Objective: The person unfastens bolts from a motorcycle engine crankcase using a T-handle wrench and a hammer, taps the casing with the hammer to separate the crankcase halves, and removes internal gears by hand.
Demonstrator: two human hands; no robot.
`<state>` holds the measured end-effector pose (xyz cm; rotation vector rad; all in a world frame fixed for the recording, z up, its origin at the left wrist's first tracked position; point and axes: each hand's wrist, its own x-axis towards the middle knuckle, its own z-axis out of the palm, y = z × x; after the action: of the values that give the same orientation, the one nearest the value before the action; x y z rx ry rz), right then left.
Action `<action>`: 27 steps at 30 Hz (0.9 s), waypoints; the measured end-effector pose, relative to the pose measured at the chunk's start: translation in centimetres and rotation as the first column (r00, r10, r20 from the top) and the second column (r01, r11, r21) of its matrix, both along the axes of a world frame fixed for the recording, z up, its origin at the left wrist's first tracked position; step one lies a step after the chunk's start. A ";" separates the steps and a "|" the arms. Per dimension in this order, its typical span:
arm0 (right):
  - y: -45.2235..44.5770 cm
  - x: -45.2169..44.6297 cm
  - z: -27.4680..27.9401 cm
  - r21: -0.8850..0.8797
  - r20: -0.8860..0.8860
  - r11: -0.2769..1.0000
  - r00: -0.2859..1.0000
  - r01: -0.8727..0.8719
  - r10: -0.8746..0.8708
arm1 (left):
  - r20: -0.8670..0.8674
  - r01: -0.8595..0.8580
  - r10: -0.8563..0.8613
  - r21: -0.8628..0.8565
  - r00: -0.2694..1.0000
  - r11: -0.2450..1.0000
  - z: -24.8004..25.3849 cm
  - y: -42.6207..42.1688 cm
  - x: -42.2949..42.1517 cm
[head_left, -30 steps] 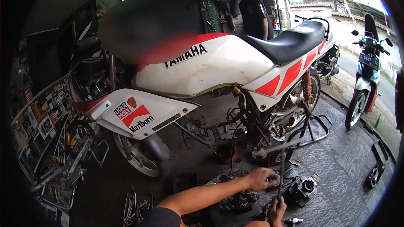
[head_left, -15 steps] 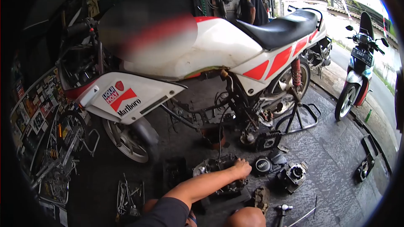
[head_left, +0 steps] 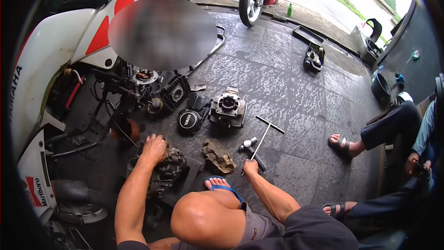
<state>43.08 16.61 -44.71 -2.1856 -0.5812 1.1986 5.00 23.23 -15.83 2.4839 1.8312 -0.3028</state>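
Note:
My left hand (head_left: 155, 148) rests on top of a greasy engine case (head_left: 170, 169), its fingers bent over the upper edge. The case sits low on the floor in front of my knee. Lower right of centre, my right hand (head_left: 250, 167) is closed around the shaft of a T-handle wrench (head_left: 263, 139), near its lower end. The wrench slants away, its crossbar farthest from me. A hammer (head_left: 249, 146) lies beside and partly under the wrench. Left of it is a crumpled, dirty brown piece (head_left: 218, 155), whose kind is unclear.
An engine cylinder (head_left: 228, 109) and a round black YAMAHA cover (head_left: 189, 120) lie beyond the case. A partly stripped white-and-red motorcycle (head_left: 60, 41) stands at left. A seated person's sandalled foot (head_left: 341, 142) is at right. A scooter wheel (head_left: 250, 7) is farther back.
The view has swung right and down. My right hand has come into view, holding the T-handle wrench that lay on the floor. My left hand stays at the engine case.

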 end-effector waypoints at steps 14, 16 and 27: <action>-0.4 0.5 7.5 0.140 0.491 0.953 0.855 -0.270 0.170 | 0.095 -0.047 0.073 -0.251 0.993 0.967 -2.1 3.0 -3.2; -0.2 0.3 7.8 0.081 0.635 0.943 0.746 -0.322 0.200 | 0.098 -0.046 0.065 -0.187 0.993 0.981 -4.1 3.3 -3.8; 7.8 -12.0 20.7 0.573 0.374 0.357 0.624 -0.737 0.686 | 0.295 0.372 -0.332 -0.087 0.896 0.924 -6.3 12.0 -5.8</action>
<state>31.05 24.41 -23.98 -1.2778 -1.8454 1.0048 -0.85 35.20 -22.14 2.5900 1.2087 -0.0848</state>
